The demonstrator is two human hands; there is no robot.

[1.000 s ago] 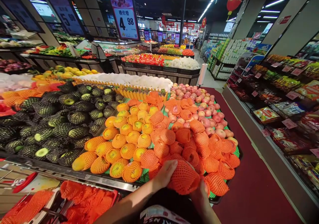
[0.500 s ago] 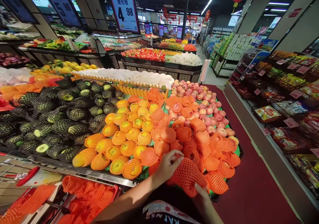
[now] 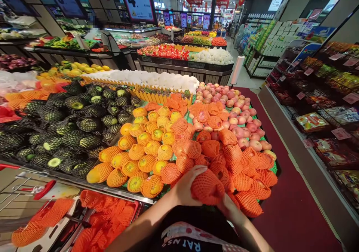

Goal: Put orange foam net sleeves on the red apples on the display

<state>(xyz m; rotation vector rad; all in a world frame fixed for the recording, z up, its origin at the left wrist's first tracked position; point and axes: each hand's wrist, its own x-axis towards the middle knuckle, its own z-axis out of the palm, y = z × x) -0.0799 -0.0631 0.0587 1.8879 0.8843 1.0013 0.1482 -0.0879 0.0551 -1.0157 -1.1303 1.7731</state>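
Between my two hands, close in front of my body, is an orange foam fruit net (image 3: 207, 186), bunched into a rounded shape. Whether a fruit is inside it I cannot tell. My left hand (image 3: 185, 187) curves round its left side, with fingers along the top edge. On the lower right, my right hand (image 3: 228, 207) grips it, its fingertips partly hidden behind the mesh. Just beyond lie many more orange foam nets (image 3: 242, 181) heaped on the display, some plainly wrapped round fruit. Bare red apples (image 3: 238, 132) sit behind them.
Oranges in foam nets (image 3: 146, 162) lie to the left, then dark green netted fruit (image 3: 84, 125). A shopping cart (image 3: 11, 192) stands at lower left, beside a red-rimmed container of loose orange nets (image 3: 106, 214). Snack shelves (image 3: 322, 125) line the right side beyond a red floor strip (image 3: 297, 207).
My left hand has gone from a pinch above the net to wrapping round its side. The net has turned more upright and compact between both hands. The view has shifted slightly.
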